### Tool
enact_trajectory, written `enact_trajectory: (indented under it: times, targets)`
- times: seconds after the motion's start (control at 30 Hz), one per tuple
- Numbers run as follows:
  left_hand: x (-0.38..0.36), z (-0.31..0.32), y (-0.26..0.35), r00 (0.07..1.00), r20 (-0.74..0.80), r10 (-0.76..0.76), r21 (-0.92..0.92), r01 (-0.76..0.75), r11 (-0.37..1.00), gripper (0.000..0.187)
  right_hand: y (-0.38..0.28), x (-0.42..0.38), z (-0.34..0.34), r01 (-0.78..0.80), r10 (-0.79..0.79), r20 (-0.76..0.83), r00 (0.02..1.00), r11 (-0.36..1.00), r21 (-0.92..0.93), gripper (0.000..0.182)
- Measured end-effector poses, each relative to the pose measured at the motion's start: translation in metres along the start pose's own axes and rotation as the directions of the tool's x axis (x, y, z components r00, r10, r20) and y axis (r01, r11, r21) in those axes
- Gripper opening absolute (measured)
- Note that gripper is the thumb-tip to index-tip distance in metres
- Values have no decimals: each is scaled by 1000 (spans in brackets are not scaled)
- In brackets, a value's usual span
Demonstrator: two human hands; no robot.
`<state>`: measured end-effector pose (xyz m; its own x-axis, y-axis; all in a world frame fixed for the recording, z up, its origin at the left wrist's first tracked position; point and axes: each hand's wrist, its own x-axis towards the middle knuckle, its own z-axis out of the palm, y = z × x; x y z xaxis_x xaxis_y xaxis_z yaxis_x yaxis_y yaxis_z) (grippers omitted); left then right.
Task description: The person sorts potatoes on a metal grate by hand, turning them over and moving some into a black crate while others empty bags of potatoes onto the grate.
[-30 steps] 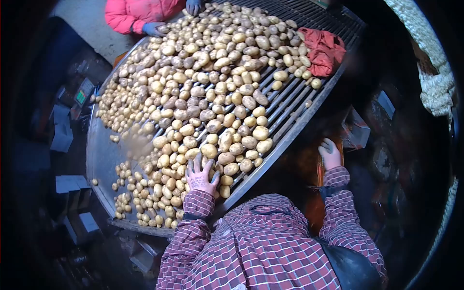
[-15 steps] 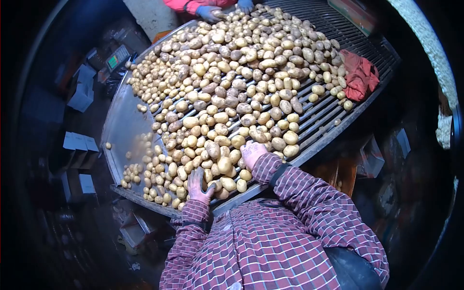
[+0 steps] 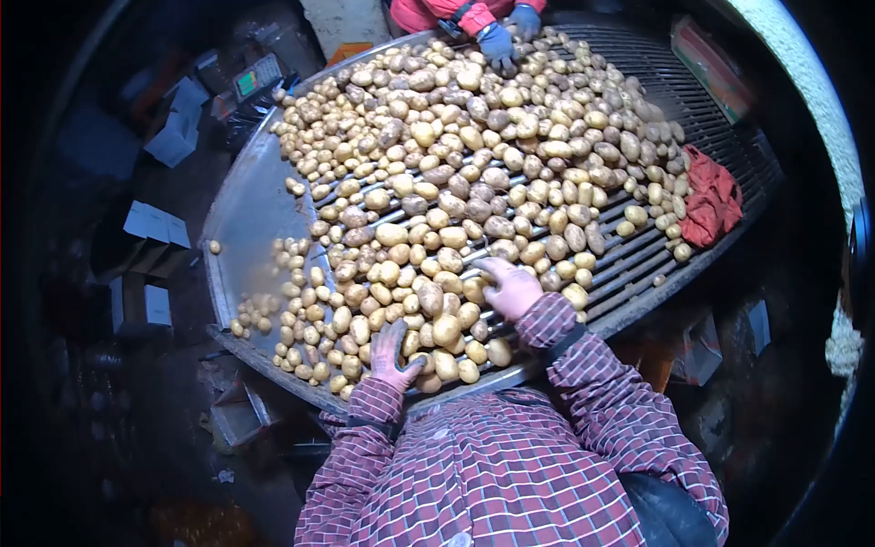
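A large heap of potatoes [image 3: 446,329], pale yellow with some dark with soil, covers a slatted metal sorting table [image 3: 612,298]. At the near edge, my left hand [image 3: 392,358], in a pinkish glove with grey fingers, rests against potatoes with its fingers spread and thumb apart. My right hand [image 3: 512,288] lies farther right, over the bars and the edge of the heap. Its fingers stretch out to the left, above nearby potatoes, with nothing held in them. Part of its palm side is hidden.
Across the table, another person's blue-gloved hands [image 3: 499,46] work among the potatoes. A red cloth [image 3: 710,199] lies at the right rim, with a long carton [image 3: 711,68] behind it. White boxes [image 3: 157,224] and a scale [image 3: 258,77] stand to the left.
My right hand has drawn off the potatoes it was closed over, and its fingers now extend. My left hand stays on the potatoes. The other person's hand has reached into the heap; the view has shifted.
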<state>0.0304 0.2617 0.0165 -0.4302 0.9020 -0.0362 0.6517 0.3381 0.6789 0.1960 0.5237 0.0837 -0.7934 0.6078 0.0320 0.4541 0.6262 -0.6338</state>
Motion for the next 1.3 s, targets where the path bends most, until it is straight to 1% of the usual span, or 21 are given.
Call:
enact_trajectory:
  times: [0.03,0.1,0.17,0.2,0.23,0.3,0.37,0.43,0.57,0.63,0.7,0.73,0.83,0.87,0.9,1.0,1.07,1.1,1.17,1.27,1.3]
  targets:
    - [0,-1,2,1000,-6,-2,5,2,1000,86,-8,7,13,-24,68,128,989,947,-321,38]
    - [1,-1,3,1000,-2,-21,-20,21,1000,86,-15,6,45,65,36,163,986,815,-575,28]
    - [2,-9,9,998,37,-43,-22,44,999,84,-32,8,40,33,179,293,939,801,-597,20]
    - [3,-11,9,999,26,-25,-33,26,999,80,-23,1,41,50,157,297,942,809,-585,17]
    - [5,-16,14,1000,-27,-15,-8,15,1000,65,-21,-3,36,61,177,331,927,798,-600,15]
    - [20,-26,20,983,-144,-114,-158,91,983,47,-24,-8,29,113,140,350,926,782,-613,15]
    - [47,-44,22,960,-255,-117,-108,92,990,33,-18,-13,31,163,81,357,931,781,-603,17]
    - [81,-57,12,919,-389,-65,-29,59,998,33,-21,-10,29,157,122,386,914,773,-615,17]
    - [151,-72,-30,860,-480,-170,195,294,936,47,-26,-9,29,170,115,385,916,758,-630,18]
    - [179,-71,-61,785,-562,-260,248,460,853,69,-26,-7,29,156,118,380,918,771,-617,18]
    - [196,-67,-82,732,-359,-580,70,640,765,77,-23,-7,31,138,139,384,913,779,-611,19]
    - [198,-75,-74,729,-227,-646,137,681,720,77,-23,-6,31,135,155,396,905,779,-613,19]
    - [175,-73,-110,834,-239,-497,-147,475,868,73,-28,1,27,132,171,405,898,773,-621,22]
    - [166,-69,-118,832,-270,-485,-367,377,851,71,-28,1,29,126,178,404,897,774,-621,22]
    - [161,-78,-109,798,-235,-555,-514,382,768,64,-27,0,31,122,184,404,896,774,-621,22]
    - [156,-83,-111,818,-174,-549,-680,304,668,60,-28,1,30,142,175,416,892,766,-627,22]
    - [159,-85,-118,858,-233,-458,-297,385,874,64,-28,4,29,142,182,424,887,766,-627,22]
    - [162,-87,-120,881,-246,-405,-78,398,914,66,-29,4,29,137,189,426,884,768,-626,22]
    - [172,-77,-153,827,-148,-543,-57,541,839,72,-29,2,30,142,180,422,889,767,-626,20]
    - [188,-72,-144,813,-233,-533,99,565,819,36,-28,1,31,144,149,391,908,765,-627,18]
    - [188,-84,-128,795,-186,-577,7,588,809,45,-28,1,31,136,149,384,911,771,-622,18]
